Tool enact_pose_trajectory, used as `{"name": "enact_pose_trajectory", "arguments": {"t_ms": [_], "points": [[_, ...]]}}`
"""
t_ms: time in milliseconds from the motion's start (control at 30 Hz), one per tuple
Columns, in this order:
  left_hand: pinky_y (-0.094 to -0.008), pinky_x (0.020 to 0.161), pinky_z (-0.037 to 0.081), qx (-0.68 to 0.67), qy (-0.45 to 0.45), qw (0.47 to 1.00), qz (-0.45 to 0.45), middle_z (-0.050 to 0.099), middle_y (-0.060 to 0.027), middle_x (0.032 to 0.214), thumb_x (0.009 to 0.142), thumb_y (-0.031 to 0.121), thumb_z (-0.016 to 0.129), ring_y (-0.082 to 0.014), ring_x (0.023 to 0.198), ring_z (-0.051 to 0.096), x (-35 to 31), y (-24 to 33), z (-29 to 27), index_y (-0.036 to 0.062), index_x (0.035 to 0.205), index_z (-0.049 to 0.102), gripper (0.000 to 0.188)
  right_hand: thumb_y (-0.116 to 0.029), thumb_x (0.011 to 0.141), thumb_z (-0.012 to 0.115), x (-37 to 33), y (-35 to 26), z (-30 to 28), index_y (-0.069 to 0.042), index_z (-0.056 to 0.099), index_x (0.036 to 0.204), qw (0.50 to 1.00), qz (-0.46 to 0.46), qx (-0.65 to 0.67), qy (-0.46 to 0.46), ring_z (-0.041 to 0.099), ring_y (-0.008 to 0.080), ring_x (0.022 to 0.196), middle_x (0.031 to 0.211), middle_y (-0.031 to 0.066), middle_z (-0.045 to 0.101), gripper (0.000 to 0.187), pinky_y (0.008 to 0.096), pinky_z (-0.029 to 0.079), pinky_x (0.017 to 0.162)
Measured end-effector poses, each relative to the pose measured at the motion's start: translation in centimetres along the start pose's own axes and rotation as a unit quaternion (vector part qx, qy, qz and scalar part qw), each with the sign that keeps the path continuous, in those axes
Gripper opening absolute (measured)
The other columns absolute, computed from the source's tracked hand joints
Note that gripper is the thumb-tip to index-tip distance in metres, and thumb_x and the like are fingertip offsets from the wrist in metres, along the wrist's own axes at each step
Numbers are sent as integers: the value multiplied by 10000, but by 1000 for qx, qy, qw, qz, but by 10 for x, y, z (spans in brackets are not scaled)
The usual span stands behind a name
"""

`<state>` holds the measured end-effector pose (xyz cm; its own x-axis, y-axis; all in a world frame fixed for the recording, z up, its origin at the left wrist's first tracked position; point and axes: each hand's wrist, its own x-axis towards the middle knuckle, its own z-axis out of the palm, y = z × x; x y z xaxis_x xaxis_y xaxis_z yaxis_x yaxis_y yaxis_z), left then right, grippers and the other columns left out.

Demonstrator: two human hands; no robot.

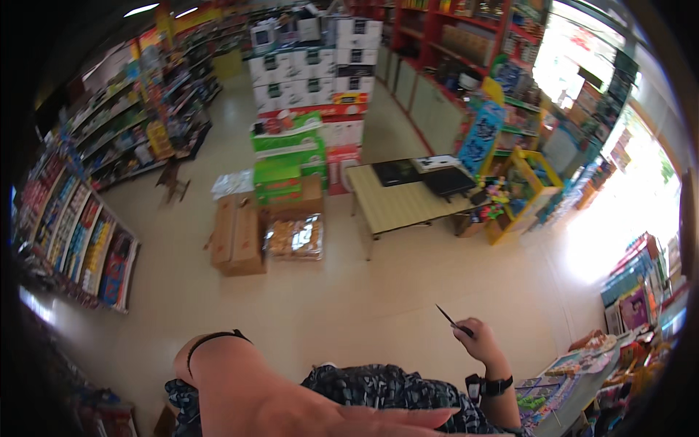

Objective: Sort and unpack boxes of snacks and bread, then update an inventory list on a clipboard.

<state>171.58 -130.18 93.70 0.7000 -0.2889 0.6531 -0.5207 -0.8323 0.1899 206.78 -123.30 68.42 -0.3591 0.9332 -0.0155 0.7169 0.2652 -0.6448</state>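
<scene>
While the right hand [480, 340] pinches a thin dark pointed tool [457, 326] between its thumb and fingers, the left hand [313, 419] reaches across the bottom of the view with straight, extended fingers; because it is partly cut off, I cannot tell whether it holds something. The tool is in the air, its tip directed forward and to the left, with the pale floor [393, 291] behind it. Farther away is a table [397, 210]: a black flat object [397, 172] lies at its far left corner, and a dark case [448, 183] near its right edge. Left of the table, a shiny clear package [295, 237] is just beside a brown carton [237, 237].
</scene>
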Motion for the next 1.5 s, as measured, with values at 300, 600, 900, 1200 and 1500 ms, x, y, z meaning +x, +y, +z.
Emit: {"name": "enact_pose_trajectory", "arguments": {"t_ms": [300, 600, 900, 1200, 1500], "points": [[-390, 896, 447, -33, 349, 829, -437, 602, -207, 1124, 837, 208, 654, -330, 1037, 585, -144, 115, -27, -17, 1150, 585, 391, -194, 843, 597, 175, -153, 147, -29, 643, 963, 954, -230, -20, -190, 596, 335, 776, 835, 155, 636, 209, 394, 483, 717], [-384, 793, 498, 173, 467, 623, -603, 637, -102, 824, 756, -15, 667, -280, 874, 630, -262, 222, -28, 8, 816, 617, 82, -225, 838, 568, 308, -262, 293, -76, 643, 1008, 895, -297, -76, -323, 596, 343, 903, 937, 152, 649, 239, 418, 473, 767], [-367, 797, 493, 233, 473, 372, -763, 654, -105, 782, 809, 41, 626, -257, 817, 644, -387, 331, -80, -6, 770, 610, 63, -183, 819, 529, 428, -390, 476, -94, 629, 971, 831, -339, -72, -436, 599, 349, 859, 902, 163, 640, 202, 435, 467, 726], [-306, 712, 475, 211, 501, 116, -832, 651, -103, 799, 821, 56, 626, -191, 759, 610, -502, 438, -82, -23, 736, 617, 117, -182, 807, 546, 490, -538, 629, -59, 600, 883, 776, -375, -93, -499, 598, 350, 809, 830, 154, 630, 154, 445, 455, 687], [-312, 706, 484, 248, 367, 176, -879, 649, -126, 767, 733, 34, 690, -231, 742, 634, -730, 560, -179, -16, 743, 612, 93, -147, 809, 500, 544, -617, 729, -48, 638, 936, 829, -228, -209, -465, 611, 363, 904, 920, 179, 647, 211, 438, 479, 768]]}}
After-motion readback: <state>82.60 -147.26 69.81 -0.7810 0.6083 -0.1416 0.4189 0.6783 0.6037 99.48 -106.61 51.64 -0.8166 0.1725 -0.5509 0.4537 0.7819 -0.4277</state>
